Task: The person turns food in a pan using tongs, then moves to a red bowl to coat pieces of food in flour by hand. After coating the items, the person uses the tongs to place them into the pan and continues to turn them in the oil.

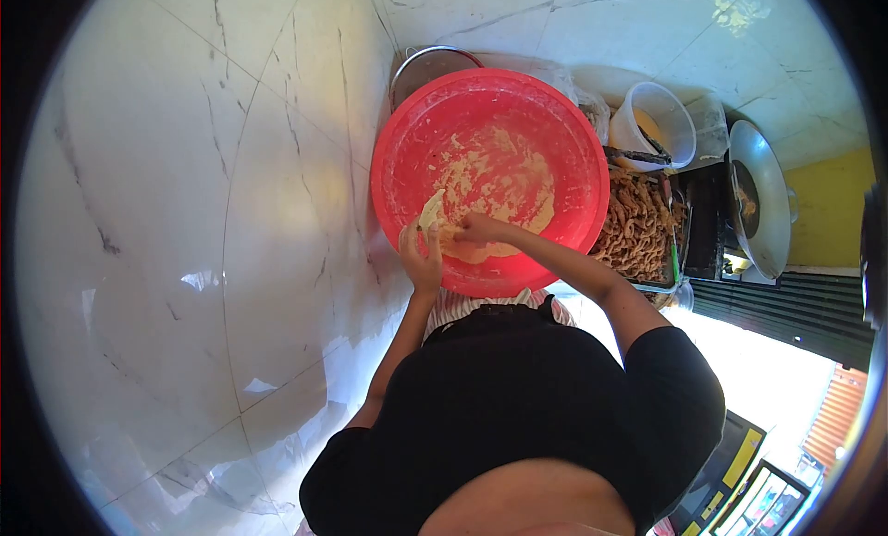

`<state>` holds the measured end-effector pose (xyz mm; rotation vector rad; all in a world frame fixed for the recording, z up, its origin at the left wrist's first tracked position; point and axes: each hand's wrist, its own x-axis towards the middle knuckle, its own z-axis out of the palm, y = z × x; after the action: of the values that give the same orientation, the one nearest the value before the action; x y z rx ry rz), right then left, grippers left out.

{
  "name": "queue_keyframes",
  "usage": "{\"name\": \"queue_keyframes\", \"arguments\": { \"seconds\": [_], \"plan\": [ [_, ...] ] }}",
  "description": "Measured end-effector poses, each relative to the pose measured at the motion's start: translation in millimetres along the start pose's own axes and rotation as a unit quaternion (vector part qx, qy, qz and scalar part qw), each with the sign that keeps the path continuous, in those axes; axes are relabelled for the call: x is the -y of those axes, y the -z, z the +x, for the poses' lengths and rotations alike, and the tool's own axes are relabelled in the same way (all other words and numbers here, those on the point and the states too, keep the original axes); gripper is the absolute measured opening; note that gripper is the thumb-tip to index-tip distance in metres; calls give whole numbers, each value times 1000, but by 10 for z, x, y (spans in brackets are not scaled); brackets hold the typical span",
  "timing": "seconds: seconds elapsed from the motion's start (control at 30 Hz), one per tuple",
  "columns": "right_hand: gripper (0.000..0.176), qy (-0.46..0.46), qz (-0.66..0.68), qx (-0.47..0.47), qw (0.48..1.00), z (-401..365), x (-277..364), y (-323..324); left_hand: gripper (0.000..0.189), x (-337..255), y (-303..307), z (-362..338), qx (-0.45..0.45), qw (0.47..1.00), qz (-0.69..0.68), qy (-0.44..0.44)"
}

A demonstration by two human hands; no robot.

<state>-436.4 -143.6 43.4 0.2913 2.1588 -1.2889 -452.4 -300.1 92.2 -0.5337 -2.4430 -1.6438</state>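
Observation:
A large red basin (578,147) stands in front of me, with pale yellowish flour-like powder (504,175) and crumbs spread over its bottom and smeared up its wall. At the basin's near left side, my left hand (423,261) has its fingers raised around a pale, floury, flattened piece (432,209). What the piece is I cannot make out. My right hand (476,229) reaches in from the right, just beside that piece, low over the powder. Its fingers are curled, and their tips are hidden from above.
Right of the basin lies a tray heaped with brown fried strips (638,223), with green-handled tongs (674,258) at its edge. Behind it stands a translucent tub (671,120). A wide metal pan (768,198) is farther right. A marbled tile wall (185,212) closes the left side.

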Motion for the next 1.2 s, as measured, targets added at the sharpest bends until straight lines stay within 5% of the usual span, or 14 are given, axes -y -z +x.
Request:
{"name": "queue_keyframes", "arguments": {
  "seconds": [0.17, 0.23, 0.33, 0.43, 0.47, 0.53, 0.63, 0.77, 0.93, 1.03, 1.2],
  "plan": [
    [21, 90, -31, -96, 991, 489, -255, 72, 26, -23, -2, 3, 2, 1000, -20, 8],
    [20, 185, -210, -192, 941, 863, -509, -98, 25, -6, -12, -12, -10, 1000, -22, 12],
    [23, 254, -204, -283, 902, 809, -467, -430, 25, -8, -15, -19, -19, 999, -37, 16],
    [26, 309, -236, -269, 881, 558, -415, -643, 24, -50, 13, -3, -7, 1000, -27, 11],
    [26, 308, -236, -269, 882, 421, -361, -619, 24, -33, 10, -6, -6, 1000, -27, 12],
    [26, 160, -159, -112, 968, 151, -316, -524, 24, -4, 0, -6, 1, 999, -25, 20],
    [28, 118, -191, 23, 974, 36, -512, -406, 23, 1, 0, -5, -1, 1000, -16, 9],
    [31, 41, -202, 26, 978, -383, -318, -212, 23, -83, 23, 28, 15, 1000, -21, 12],
    [51, -29, -1, 118, 993, -406, -384, 5, 22, -64, 17, 21, 13, 1000, -22, 11],
    [43, -59, -3, 80, 995, -380, -488, 303, 23, -32, 9, 15, 18, 1000, -11, 6],
    [47, -8, -229, -26, 973, -128, -1246, 801, 24, -87, 18, 22, 17, 1000, 9, -1]
  ]
}}
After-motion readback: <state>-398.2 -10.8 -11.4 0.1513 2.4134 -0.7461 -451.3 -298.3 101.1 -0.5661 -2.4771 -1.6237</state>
